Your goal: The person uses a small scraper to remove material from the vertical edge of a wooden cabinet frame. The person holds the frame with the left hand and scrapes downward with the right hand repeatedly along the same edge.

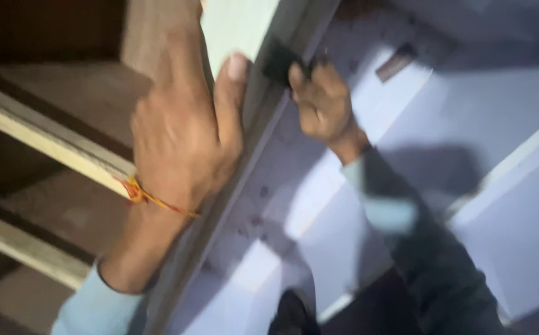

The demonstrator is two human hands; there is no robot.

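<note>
Seen from the head camera, the left hand (182,133) lies flat, fingers spread, on the grey edge of an upright wooden panel (244,161), beside wooden shelves (46,139). The right hand (322,102) has its grip closed on a small black object (280,62) against that same panel edge, with a pale violet wall (468,93) behind.

Wooden shelves (52,142) stand at left; pale lavender panels (468,124) spread at right.
</note>
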